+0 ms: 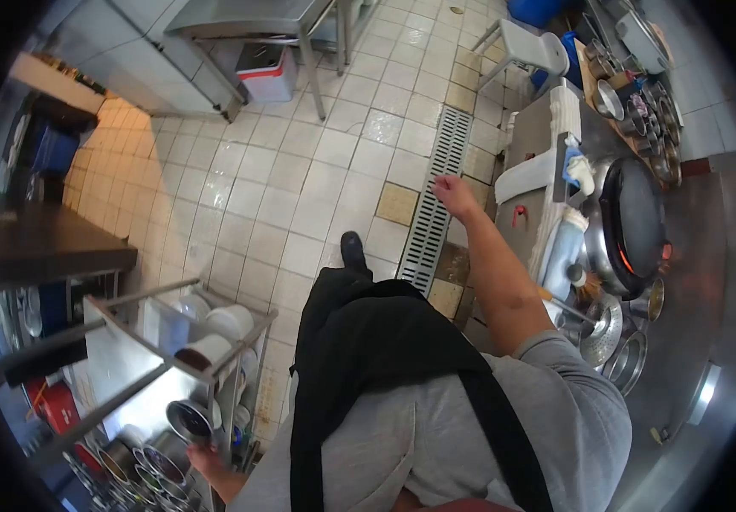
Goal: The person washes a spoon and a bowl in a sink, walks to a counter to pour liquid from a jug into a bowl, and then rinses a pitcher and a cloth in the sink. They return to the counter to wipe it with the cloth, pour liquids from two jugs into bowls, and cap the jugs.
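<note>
My left hand (204, 461) is at the lower left, its fingers closed at the rim of a small metal bowl (187, 418) with a dark inside. The bowl is tilted beside a metal rack (163, 369), above several metal containers (159, 465). My right hand (453, 196) hangs over the floor drain grate (433, 192), in front of the stove. Its fingers are loosely curled, and nothing shows in them.
A large wok (637, 226) sits on the stove at the right, with an orange glow at its edge. Nearby are a perforated ladle (602, 333) and metal bowls. A grey stool (526, 49), a steel table (249, 17) and a red-and-white box (266, 75) stand farther ahead on tiles.
</note>
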Action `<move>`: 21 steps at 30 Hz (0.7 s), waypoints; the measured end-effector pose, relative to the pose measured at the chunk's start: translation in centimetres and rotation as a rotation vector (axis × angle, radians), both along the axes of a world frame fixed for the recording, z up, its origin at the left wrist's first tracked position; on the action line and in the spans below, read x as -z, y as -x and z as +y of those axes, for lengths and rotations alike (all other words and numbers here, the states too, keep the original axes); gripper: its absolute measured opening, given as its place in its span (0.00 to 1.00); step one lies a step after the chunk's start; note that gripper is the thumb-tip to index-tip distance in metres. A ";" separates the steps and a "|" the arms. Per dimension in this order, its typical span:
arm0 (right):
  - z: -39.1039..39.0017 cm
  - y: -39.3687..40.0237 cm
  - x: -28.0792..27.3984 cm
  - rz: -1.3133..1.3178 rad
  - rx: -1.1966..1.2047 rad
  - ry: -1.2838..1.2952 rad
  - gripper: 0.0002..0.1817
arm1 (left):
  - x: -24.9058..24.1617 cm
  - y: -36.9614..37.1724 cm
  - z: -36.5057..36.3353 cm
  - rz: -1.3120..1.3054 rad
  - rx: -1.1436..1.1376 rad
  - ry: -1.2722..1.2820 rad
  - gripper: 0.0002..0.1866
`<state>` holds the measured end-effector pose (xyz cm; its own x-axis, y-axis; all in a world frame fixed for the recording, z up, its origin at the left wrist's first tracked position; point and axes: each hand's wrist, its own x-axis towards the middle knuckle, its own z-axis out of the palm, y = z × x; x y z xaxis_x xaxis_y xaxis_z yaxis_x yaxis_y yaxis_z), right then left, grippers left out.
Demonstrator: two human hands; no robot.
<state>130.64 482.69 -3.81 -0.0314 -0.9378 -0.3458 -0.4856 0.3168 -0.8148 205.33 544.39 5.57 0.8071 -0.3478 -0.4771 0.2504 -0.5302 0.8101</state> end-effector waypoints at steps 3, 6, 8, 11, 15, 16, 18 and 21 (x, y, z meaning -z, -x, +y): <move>1.6 5.4 3.0 0.196 0.108 -0.191 0.19 | 0.3 4.0 -5.0 -0.023 0.054 0.043 0.08; 5.7 10.2 8.6 0.359 0.057 -0.228 0.13 | -4.9 11.6 -20.2 0.188 -0.188 0.026 0.11; 7.8 11.5 8.4 0.005 0.284 -0.592 0.12 | -1.3 9.8 -24.0 0.089 0.107 -0.012 0.11; 8.0 13.6 8.8 -0.176 0.408 -0.781 0.14 | -1.0 15.0 -38.7 0.200 0.012 0.147 0.10; -0.5 18.3 8.1 -0.157 0.468 -0.839 0.13 | 1.4 22.3 -56.1 0.196 0.154 0.184 0.10; -4.5 20.2 8.3 -0.115 0.369 -0.761 0.14 | 1.1 25.0 -60.4 0.211 0.175 0.205 0.11; -13.1 23.8 8.4 -0.062 0.272 -0.527 0.15 | 2.1 29.7 -67.8 0.232 0.163 0.187 0.14; -28.5 28.1 3.3 0.007 0.245 -0.266 0.18 | 2.4 36.9 -78.0 0.265 0.248 0.146 0.17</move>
<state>102.54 454.14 -7.10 -0.2474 -0.7796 -0.5753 -0.3744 0.6246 -0.6853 168.40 466.39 3.21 0.5454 -0.5964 -0.5889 0.3400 -0.4847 0.8059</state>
